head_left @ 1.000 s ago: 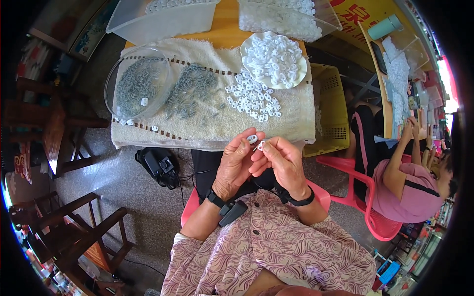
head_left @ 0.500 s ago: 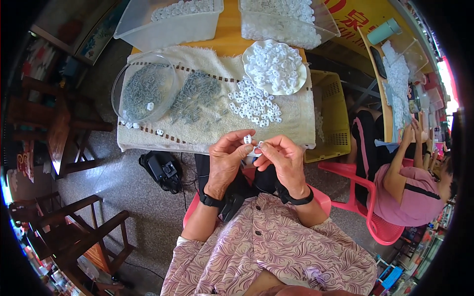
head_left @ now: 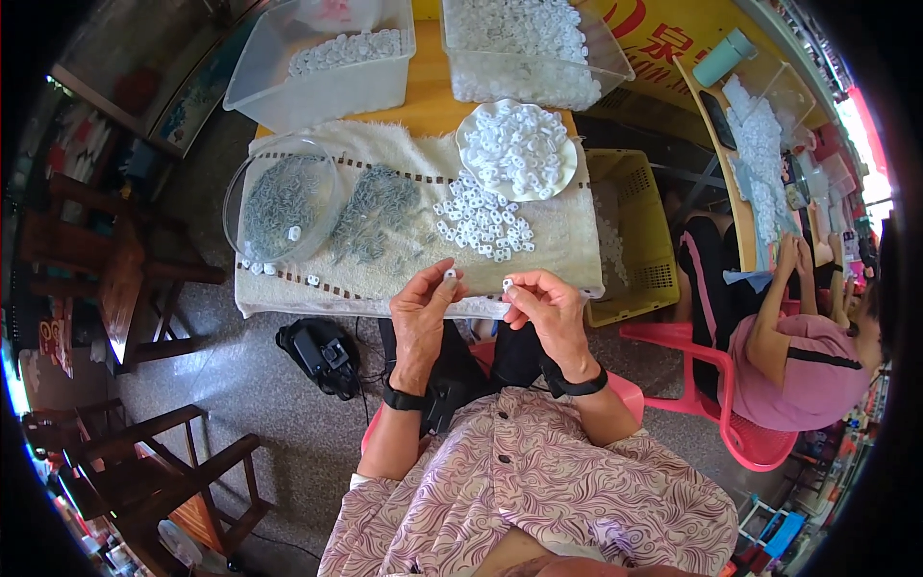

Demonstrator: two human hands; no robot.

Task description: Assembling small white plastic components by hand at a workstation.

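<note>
Over the near edge of a cream towel, my left hand pinches a small white plastic piece between thumb and forefinger. A gap to its right, my right hand is closed on another small white plastic piece that has a dark hole. Beyond them lie loose white pieces with holes. Just behind these stands a scalloped plate heaped with similar pieces. At the left, a round clear dish holds many thin grey metal pins; more pins are spread beside it.
Two translucent bins of white parts stand at the back. A yellow crate is right of the table. Farther right, a co-worker in a pink top sits on a red chair. Wooden chairs stand left; a black device lies below.
My hands have drawn apart, the left moving left, each with a white piece in its fingertips. Before, the fingertips nearly met. The whole view has shifted slightly.
</note>
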